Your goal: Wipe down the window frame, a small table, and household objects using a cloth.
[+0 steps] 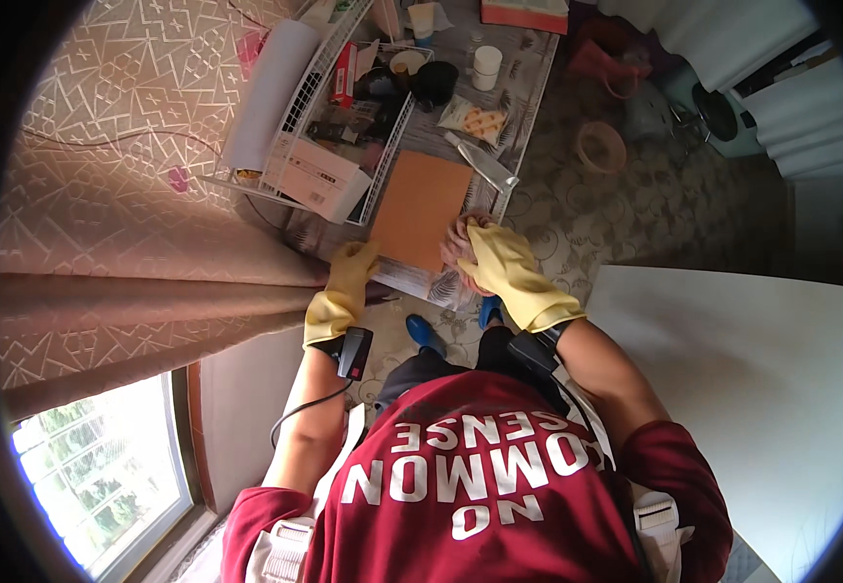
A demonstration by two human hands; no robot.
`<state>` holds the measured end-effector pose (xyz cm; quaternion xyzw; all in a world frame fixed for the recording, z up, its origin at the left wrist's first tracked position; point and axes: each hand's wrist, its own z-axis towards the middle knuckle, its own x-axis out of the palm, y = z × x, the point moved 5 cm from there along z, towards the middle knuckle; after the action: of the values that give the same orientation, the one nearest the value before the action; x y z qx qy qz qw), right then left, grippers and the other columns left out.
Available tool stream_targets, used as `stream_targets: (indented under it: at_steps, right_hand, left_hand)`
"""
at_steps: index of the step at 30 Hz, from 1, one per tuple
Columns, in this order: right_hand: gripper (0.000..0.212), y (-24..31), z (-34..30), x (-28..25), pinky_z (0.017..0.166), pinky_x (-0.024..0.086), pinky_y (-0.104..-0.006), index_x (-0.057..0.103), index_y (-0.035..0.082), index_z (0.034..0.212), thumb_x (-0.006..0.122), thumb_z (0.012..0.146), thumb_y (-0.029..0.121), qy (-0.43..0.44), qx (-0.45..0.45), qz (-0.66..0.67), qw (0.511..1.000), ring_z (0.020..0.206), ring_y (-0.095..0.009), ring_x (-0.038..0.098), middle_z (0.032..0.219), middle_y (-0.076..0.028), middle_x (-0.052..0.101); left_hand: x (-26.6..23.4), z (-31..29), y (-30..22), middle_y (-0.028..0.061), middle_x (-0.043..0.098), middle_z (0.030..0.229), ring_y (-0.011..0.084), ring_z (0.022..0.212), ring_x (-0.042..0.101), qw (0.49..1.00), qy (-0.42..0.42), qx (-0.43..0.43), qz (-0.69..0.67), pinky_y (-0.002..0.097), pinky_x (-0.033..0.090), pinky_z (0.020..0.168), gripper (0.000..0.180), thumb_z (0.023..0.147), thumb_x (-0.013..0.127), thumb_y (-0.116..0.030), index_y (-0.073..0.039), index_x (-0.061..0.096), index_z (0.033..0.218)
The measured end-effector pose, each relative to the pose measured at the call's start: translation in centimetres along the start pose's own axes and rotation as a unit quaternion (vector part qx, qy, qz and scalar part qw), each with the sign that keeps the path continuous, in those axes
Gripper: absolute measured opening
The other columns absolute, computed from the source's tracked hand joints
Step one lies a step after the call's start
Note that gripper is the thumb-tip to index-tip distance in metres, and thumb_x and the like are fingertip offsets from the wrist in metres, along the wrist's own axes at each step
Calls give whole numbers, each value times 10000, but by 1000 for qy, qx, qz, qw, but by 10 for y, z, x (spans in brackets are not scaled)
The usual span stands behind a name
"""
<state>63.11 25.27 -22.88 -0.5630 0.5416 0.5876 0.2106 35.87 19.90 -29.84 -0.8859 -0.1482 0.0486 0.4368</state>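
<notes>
Both my hands wear yellow rubber gloves. My left hand [348,272] rests on the near left corner of an orange cutting board [421,209] that lies on a small patterned table [528,73]. My right hand [499,260] presses a pinkish crumpled cloth [458,251] against the board's near right corner. A clear plastic item [484,163] lies just beyond the board's right side.
A white wire rack [329,58] holds boxes, a dark cup and jars at the table's left. A white roll [268,92] leans by a patterned curtain [120,185]. A snack packet [475,121], white jar [486,66], tan basket [600,148] and white surface [752,379] are nearby.
</notes>
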Motion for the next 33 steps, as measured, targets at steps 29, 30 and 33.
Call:
stream_targets:
  at_steps: [29,30,33]
  right_hand:
    - [690,4,-5,-8,912,543,-436,498,58,1404,736,828,353,35,42,12,998,1125,-349,645,1286,-174,633]
    - [691,-1,-5,-5,910,545,-437,499,59,1404,735,826,354,21,36,13,999,1121,-350,647,1287,-174,633]
    - [693,3,-3,-8,907,546,-438,499,62,1406,729,824,360,33,33,18,999,1116,-352,650,1296,-172,629]
  left_hand:
    - [51,-65,-79,31,652,899,74,704,601,993,-25,97,-56,206,488,594,205,917,705,-135,-6,616,1050]
    - [54,-70,-94,28,653,892,67,699,599,991,-3,102,-82,199,478,579,170,924,693,-123,-16,625,1037]
    - [58,-64,-115,-48,597,720,3,562,481,973,36,157,-167,165,338,486,51,948,634,-72,-81,662,906]
